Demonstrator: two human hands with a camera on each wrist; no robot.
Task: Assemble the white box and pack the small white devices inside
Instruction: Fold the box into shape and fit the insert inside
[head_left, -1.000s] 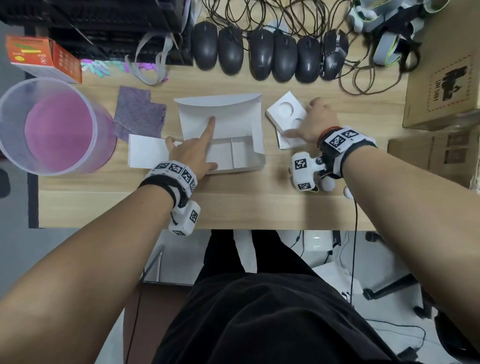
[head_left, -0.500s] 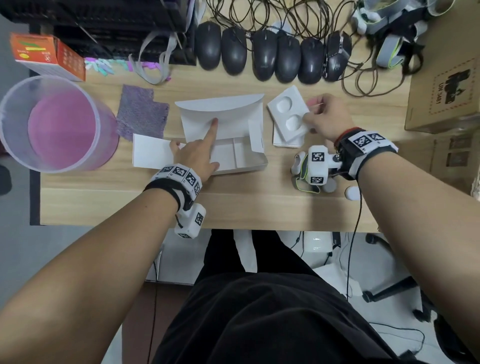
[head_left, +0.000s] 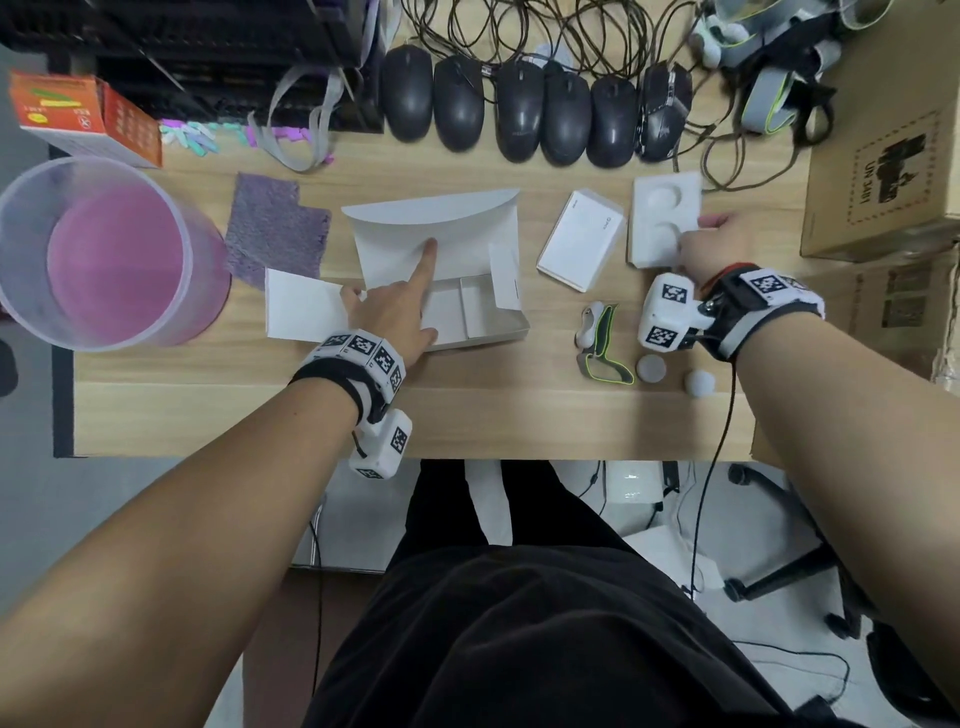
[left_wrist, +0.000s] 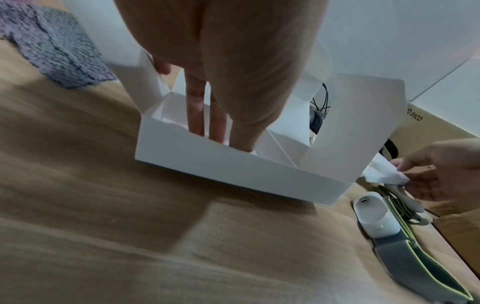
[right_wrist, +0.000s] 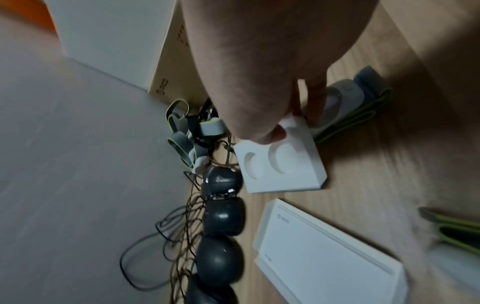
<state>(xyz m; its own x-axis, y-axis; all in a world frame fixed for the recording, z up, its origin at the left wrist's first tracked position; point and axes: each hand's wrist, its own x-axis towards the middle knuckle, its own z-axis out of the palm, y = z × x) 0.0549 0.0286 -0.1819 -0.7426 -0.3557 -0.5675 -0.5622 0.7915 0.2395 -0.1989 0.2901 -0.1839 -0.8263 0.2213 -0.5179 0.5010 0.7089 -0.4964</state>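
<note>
A: How many mice (head_left: 519, 109) have you got lined up?
B: You've got six. Plus two round white devices (head_left: 698, 383), one open white box (head_left: 467, 291), two cardboard boxes (head_left: 883, 171).

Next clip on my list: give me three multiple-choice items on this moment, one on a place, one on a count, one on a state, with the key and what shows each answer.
1. Where does the white booklet box lie?
A. Between the open white box and the moulded insert
B. Inside the pink tub
C. On the purple cloth

2. How many dark computer mice line the back of the desk?
A. Three
B. Six
C. Nine

3. What is the right hand doing?
A. Resting flat on the desk
B. Holding a mouse
C. Gripping the moulded insert

Key: A, the head view shows it flat on the desk between the two; B, six sit side by side; C, the right wrist view shows its fingers curled on the insert's edge.
</note>
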